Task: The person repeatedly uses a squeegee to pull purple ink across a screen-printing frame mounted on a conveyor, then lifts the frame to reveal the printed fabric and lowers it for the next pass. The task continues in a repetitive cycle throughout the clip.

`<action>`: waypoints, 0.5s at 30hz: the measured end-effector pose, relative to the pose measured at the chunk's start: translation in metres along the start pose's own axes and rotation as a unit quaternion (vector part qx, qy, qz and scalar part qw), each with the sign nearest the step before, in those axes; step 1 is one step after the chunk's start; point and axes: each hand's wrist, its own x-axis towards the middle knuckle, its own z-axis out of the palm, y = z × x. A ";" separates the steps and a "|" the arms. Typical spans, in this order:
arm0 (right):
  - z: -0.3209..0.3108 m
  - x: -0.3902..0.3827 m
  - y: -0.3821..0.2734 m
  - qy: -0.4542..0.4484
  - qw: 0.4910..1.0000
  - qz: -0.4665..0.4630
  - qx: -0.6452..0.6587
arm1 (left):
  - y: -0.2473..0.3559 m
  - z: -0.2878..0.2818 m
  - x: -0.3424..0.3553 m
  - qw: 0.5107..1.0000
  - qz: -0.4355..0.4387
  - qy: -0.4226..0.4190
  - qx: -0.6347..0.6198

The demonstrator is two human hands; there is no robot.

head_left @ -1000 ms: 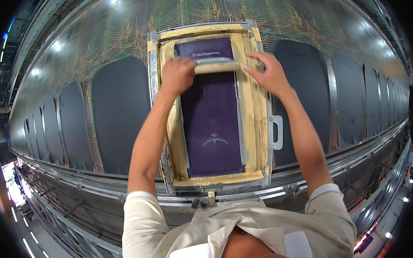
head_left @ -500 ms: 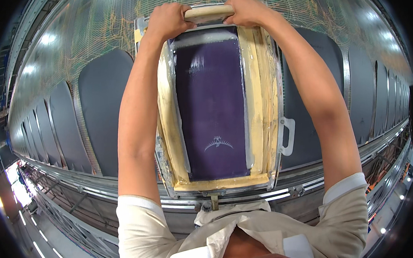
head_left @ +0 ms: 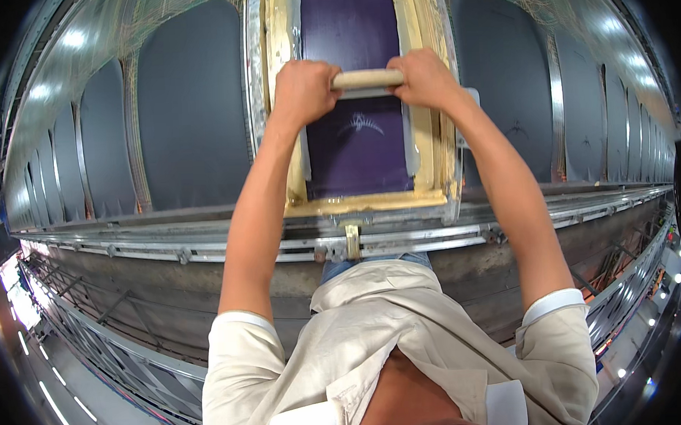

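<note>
The left hand [head_left: 306,92] and right hand [head_left: 424,80] each had a closed grip, curled around one end of a pale bar [head_left: 367,79]. The bar went across the purple screen [head_left: 361,162], between the long sides of a yellow-edged frame [head_left: 370,203].

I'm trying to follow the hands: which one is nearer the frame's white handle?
Right. The right hand, gripping the bar at its right end, is just left of the white handle; the left hand grips the other end, farther away.
</note>
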 end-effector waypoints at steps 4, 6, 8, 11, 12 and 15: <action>0.016 -0.083 -0.069 -0.013 1.000 0.015 -0.002 | 0.039 0.012 -0.093 0.999 0.025 0.013 -0.015; 0.020 -0.107 -0.086 -0.016 1.000 0.025 -0.007 | 0.050 0.017 -0.120 0.999 0.035 0.011 -0.015; 0.022 -0.118 -0.092 -0.046 0.998 0.045 0.000 | 0.055 0.016 -0.128 0.999 0.040 0.005 -0.018; 0.013 -0.109 -0.086 -0.093 0.995 0.047 -0.008 | 0.051 0.006 -0.117 0.999 0.042 -0.029 -0.019; 0.008 -0.100 -0.079 -0.113 0.992 0.049 -0.010 | 0.047 0.002 -0.105 0.998 0.041 -0.043 -0.018; -0.014 -0.047 -0.044 -0.112 0.992 0.062 -0.012 | 0.024 -0.007 -0.046 0.999 0.036 -0.035 -0.002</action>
